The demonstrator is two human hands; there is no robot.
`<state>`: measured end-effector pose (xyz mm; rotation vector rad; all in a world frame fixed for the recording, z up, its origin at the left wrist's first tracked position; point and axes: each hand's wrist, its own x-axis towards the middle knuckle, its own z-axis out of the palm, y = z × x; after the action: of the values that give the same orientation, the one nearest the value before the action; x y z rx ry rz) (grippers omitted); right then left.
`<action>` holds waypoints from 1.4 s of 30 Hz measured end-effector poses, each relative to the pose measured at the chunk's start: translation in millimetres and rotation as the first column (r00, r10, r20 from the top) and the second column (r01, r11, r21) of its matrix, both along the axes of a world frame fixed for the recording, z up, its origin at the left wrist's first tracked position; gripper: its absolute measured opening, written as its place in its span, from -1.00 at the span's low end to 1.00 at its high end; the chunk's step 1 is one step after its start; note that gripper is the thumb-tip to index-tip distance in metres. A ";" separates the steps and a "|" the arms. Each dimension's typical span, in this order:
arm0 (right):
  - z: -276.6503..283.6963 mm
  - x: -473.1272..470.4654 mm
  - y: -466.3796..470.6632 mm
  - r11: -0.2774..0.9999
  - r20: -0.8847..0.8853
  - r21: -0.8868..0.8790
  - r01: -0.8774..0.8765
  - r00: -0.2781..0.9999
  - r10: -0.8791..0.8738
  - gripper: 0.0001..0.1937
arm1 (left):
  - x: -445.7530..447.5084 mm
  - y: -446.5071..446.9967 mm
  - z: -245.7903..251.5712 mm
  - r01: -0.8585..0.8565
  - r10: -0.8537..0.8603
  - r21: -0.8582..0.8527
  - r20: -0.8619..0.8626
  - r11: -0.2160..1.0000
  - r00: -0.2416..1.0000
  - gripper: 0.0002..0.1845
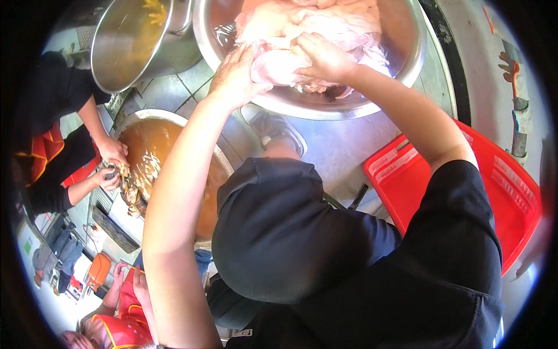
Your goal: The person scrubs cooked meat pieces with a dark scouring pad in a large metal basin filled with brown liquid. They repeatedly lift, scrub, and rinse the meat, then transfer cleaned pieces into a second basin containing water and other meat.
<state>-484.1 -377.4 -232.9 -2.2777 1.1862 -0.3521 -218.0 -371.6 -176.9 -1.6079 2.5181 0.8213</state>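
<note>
A large steel basin [344, 114] at the top holds a heap of pale raw poultry [335, 26], with some liquid around it. At the basin's near side, a pale, overexposed piece of raw poultry [279, 67] lies between my hands. My left hand [237, 76] grips its left side, fingers pointing up. From the right, my right hand [322, 59] holds the same piece, its fingers curled over the top. Glare hides the fine outline of the meat.
A tall steel pot [98, 52] with yellowish contents stands upper left. Below it, a round tub [148, 114] of brown liquid has a co-worker's hands [113, 157] at its edge, holding something dark. A red plastic crate [405, 183] sits at right. Another person in a red apron [126, 323] is lower left.
</note>
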 end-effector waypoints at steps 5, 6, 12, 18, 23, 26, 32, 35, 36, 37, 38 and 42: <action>-7.9 -9.0 23.0 0.996 0.083 -0.088 -0.026 0.996 0.033 -0.47 | -21.7 -20.9 -14.5 0.124 -0.119 -0.012 0.211 0.992 0.970 0.35; -8.4 -10.0 26.2 0.994 0.084 -0.089 -0.061 0.994 0.068 -0.48 | -25.4 -24.3 -14.7 0.173 -0.149 -0.090 0.233 0.981 0.961 0.36; 0.5 -17.0 31.9 0.997 0.152 -0.077 -0.024 0.988 0.036 -0.51 | -62.1 -48.0 -15.9 0.112 -0.165 0.207 0.259 0.972 0.952 0.41; -21.0 -54.9 -21.8 0.823 0.084 -0.225 0.521 0.852 -0.516 -0.47 | -76.2 -27.1 -26.6 0.184 -0.200 0.083 0.266 0.979 0.943 0.27; -33.2 -75.5 -42.8 0.903 -0.082 0.101 0.418 0.908 -0.411 -0.54 | -82.8 -3.9 -34.9 0.270 -0.272 0.043 0.246 0.962 0.930 0.19; -20.4 -72.9 -26.6 0.910 -0.102 0.240 0.339 0.941 -0.324 -0.48 | -84.5 2.6 -38.5 0.239 -0.260 0.121 0.217 0.964 0.941 0.21; 7.8 -43.7 13.5 0.891 -0.158 0.407 0.200 0.976 -0.147 -0.62 | -68.0 22.5 -47.5 0.249 -0.245 -0.190 0.041 0.950 0.969 0.31; 16.2 -31.8 17.6 0.934 -0.103 0.314 0.172 0.984 -0.146 -0.62 | -64.4 26.1 -50.3 0.279 -0.279 -0.270 0.039 0.921 0.960 0.33; 18.7 -31.9 16.2 0.922 -0.116 0.353 0.157 0.986 -0.123 -0.62 | -64.4 25.4 -50.3 0.289 -0.286 -0.269 0.052 0.919 0.957 0.33; 21.4 -33.3 15.4 0.919 -0.149 0.372 0.130 0.986 -0.079 -0.63 | -64.9 23.4 -49.7 0.300 -0.289 -0.241 0.077 0.923 0.954 0.33; 23.6 -35.4 14.2 0.914 -0.183 0.393 0.104 0.983 -0.033 -0.65 | -65.3 19.3 -48.6 0.327 -0.323 -0.190 0.048 0.926 0.945 0.30; 27.7 -59.1 3.8 0.833 0.069 0.553 0.007 0.996 -0.054 -0.66 | -69.0 2.5 -43.6 0.430 -0.423 -0.058 0.101 0.901 0.900 0.17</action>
<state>-543.2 -373.6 -205.2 -1.7224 1.1067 -0.0890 -287.0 -369.1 -220.6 -1.0077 2.7138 0.5911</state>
